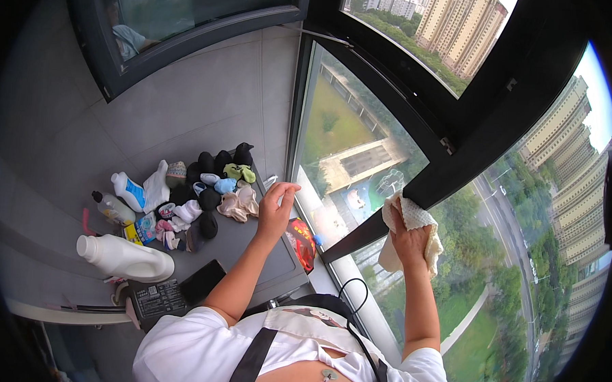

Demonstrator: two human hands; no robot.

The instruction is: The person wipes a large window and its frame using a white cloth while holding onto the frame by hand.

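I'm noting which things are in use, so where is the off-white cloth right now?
In the head view, the off-white cloth is right of centre, in the person's right hand, overlapping the dark window bar.

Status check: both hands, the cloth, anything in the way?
Left hand raised, empty. Right hand holding white cloth at dark window bar. White jug and heaped clothes sit left, well off the cloth.

Grey worktop (232,244): white jug (129,257), blue-labelled white bottle (131,192), heap of socks and small garments (188,210), flat black slab (203,282).
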